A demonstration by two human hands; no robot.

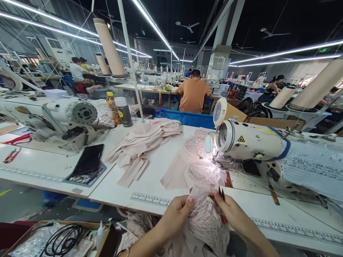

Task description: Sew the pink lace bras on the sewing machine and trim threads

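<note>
A pale pink lace garment (206, 217) hangs over the table's front edge between my hands. My left hand (180, 210) pinches its left side near the top. On the other side my right hand (227, 207) is closed on small dark-tipped snips (222, 194) and the edge of the fabric. More lace pieces (202, 173) lie beyond, under the lit needle area of the white sewing machine (249, 139). Left of them, a stack of pink fabric pieces (144, 142) rests on the white table (152, 182).
A second sewing machine (59, 114) stands at the left, near two bottles (123, 111) and a black phone-like slab (89, 159) over a tray. Below left is a box with cables (63, 239). A person in orange (194, 93) sits ahead, facing away.
</note>
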